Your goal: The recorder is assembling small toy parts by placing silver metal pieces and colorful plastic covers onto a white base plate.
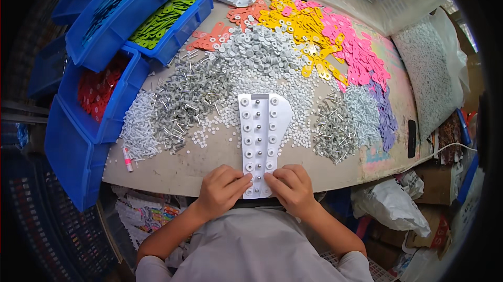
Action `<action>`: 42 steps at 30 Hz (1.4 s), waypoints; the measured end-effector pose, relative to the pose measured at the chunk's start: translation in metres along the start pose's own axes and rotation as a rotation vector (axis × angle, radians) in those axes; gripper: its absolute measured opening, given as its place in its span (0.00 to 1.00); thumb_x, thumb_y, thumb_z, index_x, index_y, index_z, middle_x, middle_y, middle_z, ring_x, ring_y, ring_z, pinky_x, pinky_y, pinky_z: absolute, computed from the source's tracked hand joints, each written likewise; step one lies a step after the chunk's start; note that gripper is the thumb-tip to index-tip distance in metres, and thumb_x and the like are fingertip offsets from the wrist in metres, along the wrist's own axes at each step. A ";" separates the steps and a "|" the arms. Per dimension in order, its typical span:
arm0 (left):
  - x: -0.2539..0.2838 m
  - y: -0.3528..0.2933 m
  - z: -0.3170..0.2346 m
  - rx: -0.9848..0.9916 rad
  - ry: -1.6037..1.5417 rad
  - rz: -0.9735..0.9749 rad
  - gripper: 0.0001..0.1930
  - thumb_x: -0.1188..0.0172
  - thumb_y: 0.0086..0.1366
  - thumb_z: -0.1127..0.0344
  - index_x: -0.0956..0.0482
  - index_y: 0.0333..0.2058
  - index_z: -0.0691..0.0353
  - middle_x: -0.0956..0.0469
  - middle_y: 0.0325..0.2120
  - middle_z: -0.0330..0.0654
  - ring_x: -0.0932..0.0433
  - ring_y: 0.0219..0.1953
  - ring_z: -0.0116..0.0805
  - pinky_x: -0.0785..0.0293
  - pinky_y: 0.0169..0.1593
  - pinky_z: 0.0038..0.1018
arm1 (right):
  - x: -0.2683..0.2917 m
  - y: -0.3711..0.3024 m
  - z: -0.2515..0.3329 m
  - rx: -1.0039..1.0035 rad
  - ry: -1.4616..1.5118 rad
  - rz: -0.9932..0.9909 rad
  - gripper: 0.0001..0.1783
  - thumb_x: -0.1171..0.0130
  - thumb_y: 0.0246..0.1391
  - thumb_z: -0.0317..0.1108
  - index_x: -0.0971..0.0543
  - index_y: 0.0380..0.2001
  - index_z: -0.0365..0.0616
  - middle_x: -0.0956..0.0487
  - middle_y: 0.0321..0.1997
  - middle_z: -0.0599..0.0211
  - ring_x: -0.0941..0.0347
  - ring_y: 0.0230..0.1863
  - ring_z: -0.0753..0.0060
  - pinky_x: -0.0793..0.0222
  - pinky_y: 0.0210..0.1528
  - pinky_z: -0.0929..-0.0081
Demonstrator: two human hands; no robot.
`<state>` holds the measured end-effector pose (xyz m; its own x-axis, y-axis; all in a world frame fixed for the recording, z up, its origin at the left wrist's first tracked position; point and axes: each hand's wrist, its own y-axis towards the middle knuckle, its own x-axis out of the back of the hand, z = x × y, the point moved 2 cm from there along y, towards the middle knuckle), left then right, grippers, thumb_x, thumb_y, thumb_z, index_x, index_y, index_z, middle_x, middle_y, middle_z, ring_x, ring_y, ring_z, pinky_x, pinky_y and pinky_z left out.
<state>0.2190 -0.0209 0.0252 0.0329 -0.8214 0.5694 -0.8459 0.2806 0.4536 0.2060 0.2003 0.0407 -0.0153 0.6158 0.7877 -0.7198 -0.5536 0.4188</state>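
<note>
A long white plastic jig [283, 116] lies on the table in front of me, its near end close to the table edge. White round washers sit in a column along each side, and small metal pins stand in a row down its middle. At the near left corner, my left hand [222, 190] is closed in a pinch over the lowest washers. My right hand [291, 188] pinches likewise at the near right corner, fingertips on the jig. Whatever lies between the fingertips of either hand is too small or hidden to make out.
Around the jig spread piles of white caps [259, 54], metal rivets [191, 96] and white plastic pegs [140, 127]. Yellow strips [298, 22], pink strips [359, 54] and purple strips [386, 117] lie farther back and right. Blue bins [116, 117] stand left; a pink-and-white tube [128, 160] lies near them.
</note>
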 end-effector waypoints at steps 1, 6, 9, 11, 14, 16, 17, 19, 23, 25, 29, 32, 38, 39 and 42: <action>0.000 0.000 0.000 0.000 0.000 0.001 0.14 0.24 0.52 0.75 0.12 0.38 0.62 0.20 0.31 0.38 0.23 0.30 0.39 0.27 0.32 0.34 | -0.001 -0.001 0.000 -0.001 0.000 0.000 0.25 0.34 0.38 0.29 0.15 0.45 0.39 0.21 0.41 0.65 0.25 0.43 0.60 0.27 0.45 0.64; 0.004 0.010 0.004 -0.037 -0.038 0.044 0.14 0.26 0.51 0.77 0.13 0.39 0.62 0.21 0.31 0.39 0.23 0.30 0.39 0.28 0.32 0.33 | -0.003 -0.004 -0.002 -0.003 0.000 -0.036 0.24 0.34 0.37 0.27 0.15 0.44 0.39 0.21 0.41 0.65 0.25 0.42 0.60 0.26 0.44 0.65; 0.003 0.016 0.005 0.011 -0.094 0.124 0.12 0.26 0.53 0.77 0.13 0.38 0.62 0.21 0.32 0.39 0.22 0.33 0.39 0.27 0.34 0.33 | -0.002 -0.003 -0.002 -0.020 0.012 -0.041 0.24 0.34 0.37 0.26 0.15 0.44 0.40 0.21 0.40 0.65 0.24 0.42 0.59 0.26 0.44 0.64; 0.002 0.016 0.009 0.172 -0.241 0.130 0.11 0.26 0.54 0.77 0.13 0.37 0.62 0.20 0.32 0.39 0.22 0.35 0.39 0.26 0.35 0.33 | -0.002 -0.002 -0.004 -0.026 0.033 -0.028 0.23 0.33 0.38 0.25 0.15 0.44 0.40 0.21 0.40 0.65 0.24 0.42 0.59 0.26 0.44 0.63; 0.003 0.014 0.013 0.277 -0.364 0.151 0.08 0.27 0.56 0.76 0.13 0.36 0.63 0.20 0.32 0.40 0.22 0.37 0.39 0.26 0.38 0.33 | -0.002 0.001 -0.005 -0.050 0.085 -0.003 0.22 0.31 0.39 0.24 0.15 0.43 0.40 0.22 0.41 0.65 0.24 0.43 0.58 0.26 0.45 0.62; 0.006 0.017 0.015 0.219 -0.342 0.168 0.08 0.27 0.58 0.76 0.14 0.36 0.63 0.20 0.32 0.40 0.22 0.38 0.39 0.25 0.39 0.32 | -0.002 0.002 -0.007 -0.067 0.116 0.009 0.21 0.30 0.40 0.24 0.15 0.43 0.40 0.22 0.41 0.65 0.24 0.43 0.58 0.26 0.45 0.62; 0.009 0.019 0.015 0.238 -0.314 0.219 0.07 0.28 0.59 0.75 0.14 0.36 0.63 0.20 0.32 0.40 0.22 0.38 0.38 0.26 0.39 0.31 | -0.002 0.002 -0.007 -0.065 0.123 0.020 0.21 0.30 0.41 0.23 0.15 0.43 0.40 0.22 0.41 0.65 0.24 0.44 0.58 0.26 0.45 0.62; 0.014 0.027 0.013 0.259 -0.286 0.268 0.06 0.28 0.59 0.75 0.14 0.35 0.62 0.19 0.32 0.39 0.22 0.37 0.38 0.26 0.40 0.30 | 0.000 0.003 -0.007 -0.062 0.131 0.033 0.20 0.29 0.41 0.23 0.16 0.43 0.41 0.22 0.41 0.64 0.24 0.44 0.57 0.26 0.45 0.61; 0.015 0.040 0.001 0.489 -0.274 0.367 0.05 0.29 0.60 0.73 0.17 0.33 0.62 0.25 0.26 0.37 0.27 0.30 0.31 0.31 0.34 0.26 | 0.001 0.004 -0.008 -0.073 0.140 0.060 0.19 0.29 0.43 0.23 0.16 0.42 0.40 0.22 0.40 0.64 0.24 0.44 0.57 0.26 0.45 0.61; 0.010 0.037 -0.004 0.669 -0.297 0.403 0.06 0.30 0.59 0.72 0.18 0.33 0.63 0.27 0.25 0.36 0.29 0.27 0.28 0.32 0.32 0.25 | 0.001 0.005 -0.009 -0.082 0.154 0.069 0.18 0.29 0.43 0.24 0.16 0.41 0.40 0.22 0.40 0.64 0.24 0.44 0.57 0.26 0.45 0.62; 0.003 0.025 0.001 0.769 -0.382 0.354 0.05 0.31 0.63 0.73 0.19 0.35 0.63 0.30 0.24 0.28 0.33 0.27 0.18 0.34 0.31 0.21 | 0.000 0.006 -0.008 -0.099 0.180 0.046 0.15 0.29 0.45 0.23 0.16 0.40 0.40 0.22 0.39 0.63 0.24 0.42 0.57 0.26 0.43 0.62; 0.004 0.016 0.017 0.937 -0.707 0.357 0.04 0.33 0.67 0.74 0.20 0.34 0.64 0.28 0.27 0.26 0.32 0.30 0.15 0.33 0.34 0.19 | 0.000 0.006 -0.009 -0.124 0.203 0.033 0.15 0.29 0.45 0.23 0.16 0.39 0.39 0.22 0.38 0.63 0.24 0.41 0.57 0.26 0.42 0.62; 0.033 0.036 0.033 0.747 -0.314 0.026 0.02 0.37 0.68 0.76 0.20 0.38 0.64 0.20 0.32 0.33 0.23 0.36 0.20 0.28 0.41 0.20 | 0.006 0.003 -0.016 -0.183 0.250 -0.090 0.15 0.31 0.44 0.18 0.17 0.38 0.38 0.21 0.36 0.60 0.23 0.39 0.53 0.27 0.40 0.59; 0.034 0.039 0.038 0.745 -0.308 0.020 0.02 0.37 0.68 0.76 0.20 0.38 0.64 0.20 0.32 0.33 0.23 0.36 0.20 0.28 0.41 0.20 | 0.009 0.004 -0.020 -0.204 0.219 -0.153 0.15 0.32 0.44 0.16 0.18 0.38 0.38 0.21 0.36 0.58 0.23 0.39 0.51 0.27 0.40 0.58; 0.036 0.054 0.045 0.296 0.166 0.110 0.07 0.34 0.62 0.75 0.18 0.39 0.63 0.18 0.35 0.44 0.20 0.41 0.42 0.24 0.45 0.34 | 0.020 0.017 -0.037 -0.322 0.120 -0.209 0.12 0.36 0.50 0.15 0.20 0.38 0.39 0.20 0.37 0.57 0.23 0.40 0.52 0.27 0.42 0.62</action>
<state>0.1501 -0.0579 0.0395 -0.0018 -0.6955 0.7185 -0.9660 0.1869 0.1785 0.1678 0.2243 0.0463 0.0872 0.7678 0.6347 -0.8962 -0.2177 0.3865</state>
